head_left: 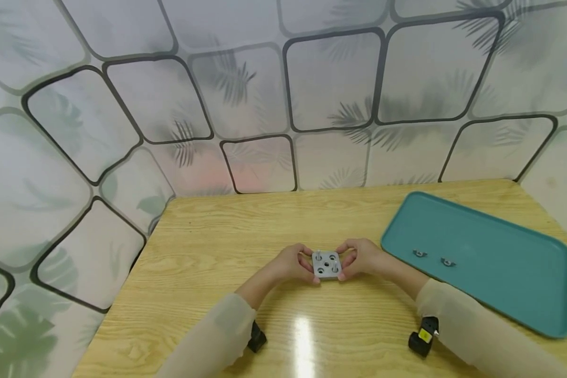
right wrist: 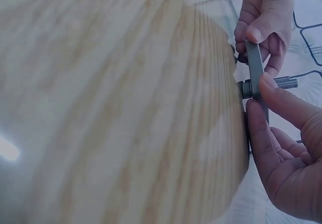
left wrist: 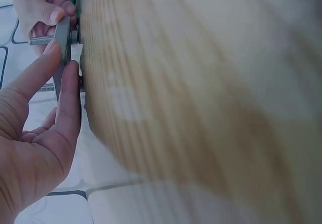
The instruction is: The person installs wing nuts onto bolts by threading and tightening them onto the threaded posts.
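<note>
A square grey metal plate (head_left: 327, 265) with several holes is held level between both hands, close over the table. Two bolts pass through it at opposite corners, threads up; a bolt's threaded shank (right wrist: 287, 83) and its head beneath the plate show in the right wrist view. My left hand (head_left: 296, 264) pinches the plate's left edge, thumb on top and fingers underneath, as the left wrist view shows of the left hand (left wrist: 48, 108). My right hand (head_left: 361, 257) pinches the right edge the same way.
A teal tray (head_left: 501, 262) lies on the wooden table (head_left: 227, 236) at the right, beside the right forearm. Two wing nuts, one nearer the left (head_left: 419, 253) and another (head_left: 448, 262), lie in it. A patterned curtain (head_left: 255, 94) rises behind the table and along its left side.
</note>
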Demonstrator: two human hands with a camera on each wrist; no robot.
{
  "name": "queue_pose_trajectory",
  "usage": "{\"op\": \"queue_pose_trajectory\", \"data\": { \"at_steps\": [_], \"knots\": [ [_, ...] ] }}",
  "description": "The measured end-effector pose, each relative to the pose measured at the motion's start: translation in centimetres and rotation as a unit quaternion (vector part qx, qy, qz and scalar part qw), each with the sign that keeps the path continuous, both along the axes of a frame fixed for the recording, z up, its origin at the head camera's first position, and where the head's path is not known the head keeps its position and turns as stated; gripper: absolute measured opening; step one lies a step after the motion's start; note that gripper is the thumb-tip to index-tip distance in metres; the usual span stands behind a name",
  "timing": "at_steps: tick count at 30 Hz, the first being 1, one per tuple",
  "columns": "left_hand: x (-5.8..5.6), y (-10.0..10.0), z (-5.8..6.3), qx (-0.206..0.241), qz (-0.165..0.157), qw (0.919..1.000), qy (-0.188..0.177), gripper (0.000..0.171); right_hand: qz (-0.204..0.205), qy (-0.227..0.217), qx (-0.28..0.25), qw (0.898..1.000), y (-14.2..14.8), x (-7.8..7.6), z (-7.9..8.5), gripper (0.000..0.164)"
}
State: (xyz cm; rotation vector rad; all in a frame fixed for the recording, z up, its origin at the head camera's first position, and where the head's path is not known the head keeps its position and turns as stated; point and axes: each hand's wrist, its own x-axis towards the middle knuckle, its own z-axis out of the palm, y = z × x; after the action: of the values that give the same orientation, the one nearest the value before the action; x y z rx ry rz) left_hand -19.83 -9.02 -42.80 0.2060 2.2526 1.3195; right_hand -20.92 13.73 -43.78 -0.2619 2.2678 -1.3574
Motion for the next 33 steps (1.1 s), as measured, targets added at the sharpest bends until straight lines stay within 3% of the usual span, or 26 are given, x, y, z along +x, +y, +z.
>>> {"op": "queue_pose_trajectory", "data": {
  "at_steps": [20,33],
  "knots": [
    [1.3,3.0,0.3,0.027,-0.006,0.9996,-0.004,0.061,-0.003,-0.012,0.002,1.000,3.0,1.4,0.6,0.066],
    [1.5,3.2,-0.4,0.039,-0.031,0.9987,-0.009,0.059,0.004,-0.011,0.002,1.000,3.6,2.1,0.5,0.065]
  ]
}}
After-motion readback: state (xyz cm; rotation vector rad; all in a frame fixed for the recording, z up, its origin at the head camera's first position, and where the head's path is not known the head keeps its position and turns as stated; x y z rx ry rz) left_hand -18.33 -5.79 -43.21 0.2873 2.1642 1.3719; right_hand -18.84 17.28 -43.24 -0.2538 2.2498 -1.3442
